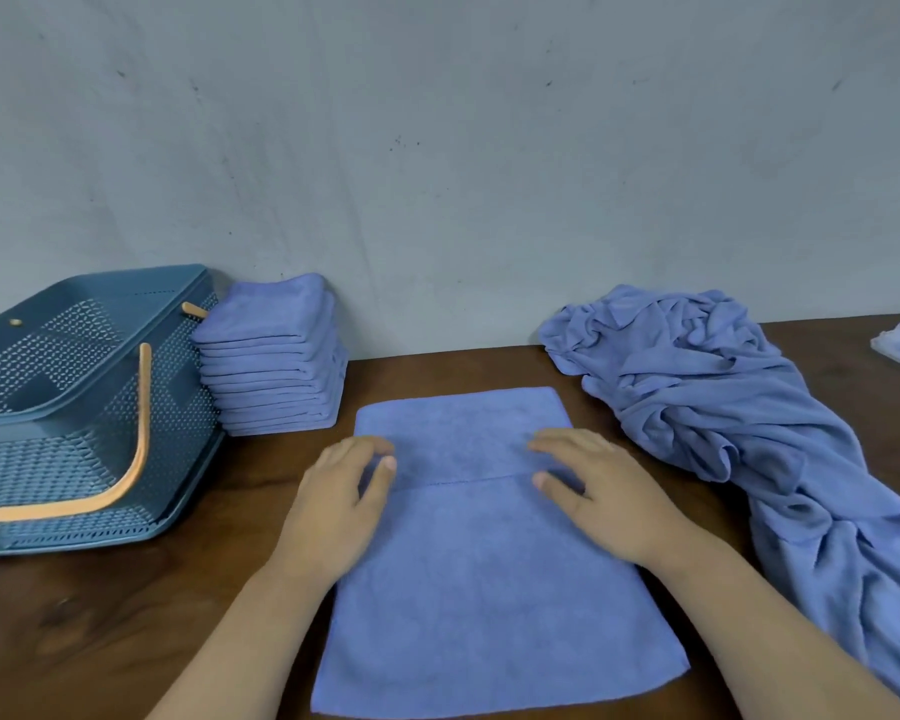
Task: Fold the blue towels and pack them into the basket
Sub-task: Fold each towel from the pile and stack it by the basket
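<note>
1. Our left hand [341,504] and right hand [601,493] lie spread flat, holding nothing, on the towel [489,579] at its folded edge.
2. The towel lies flat on the bench [100,626].
3. The basket [81,407] stands far left, just beside a stack [274,356] of folded towels.
4. A pile [739,407] of crumpled towels lies to the right.

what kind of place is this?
Likely a laundry or housekeeping folding station, though it could be a home: a wooden table against a bare wall, a stack of folded towels, and an unfolded heap.
</note>
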Available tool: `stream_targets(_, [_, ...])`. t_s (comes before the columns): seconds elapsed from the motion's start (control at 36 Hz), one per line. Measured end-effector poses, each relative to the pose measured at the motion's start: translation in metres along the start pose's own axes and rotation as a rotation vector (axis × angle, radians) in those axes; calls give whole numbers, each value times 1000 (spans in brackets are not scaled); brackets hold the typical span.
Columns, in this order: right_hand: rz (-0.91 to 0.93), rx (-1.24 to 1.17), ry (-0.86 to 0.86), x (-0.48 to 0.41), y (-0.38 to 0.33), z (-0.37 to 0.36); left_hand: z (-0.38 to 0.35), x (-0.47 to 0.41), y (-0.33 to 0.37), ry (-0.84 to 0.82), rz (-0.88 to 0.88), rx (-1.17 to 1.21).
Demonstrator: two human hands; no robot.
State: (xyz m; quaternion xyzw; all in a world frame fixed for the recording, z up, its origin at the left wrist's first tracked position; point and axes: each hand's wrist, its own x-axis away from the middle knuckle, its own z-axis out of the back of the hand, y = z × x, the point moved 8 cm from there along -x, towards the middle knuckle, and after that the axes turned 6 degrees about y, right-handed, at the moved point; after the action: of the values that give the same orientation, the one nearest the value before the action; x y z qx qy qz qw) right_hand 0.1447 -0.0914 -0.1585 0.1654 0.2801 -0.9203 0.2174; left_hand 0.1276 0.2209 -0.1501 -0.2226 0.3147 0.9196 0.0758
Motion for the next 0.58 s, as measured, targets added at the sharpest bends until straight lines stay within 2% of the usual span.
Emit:
stream_targets(0.08, [-33,205,-274,15,1,-24,-17,28,4,-192,-26,-150])
stream_targets(0.19, [-91,256,-384,20,-1,-26,-19,48,2,-287,30,-254])
stream_targets(0.58, [-96,265,-389,114,-38,-3,8,133,28,-370,20,-335])
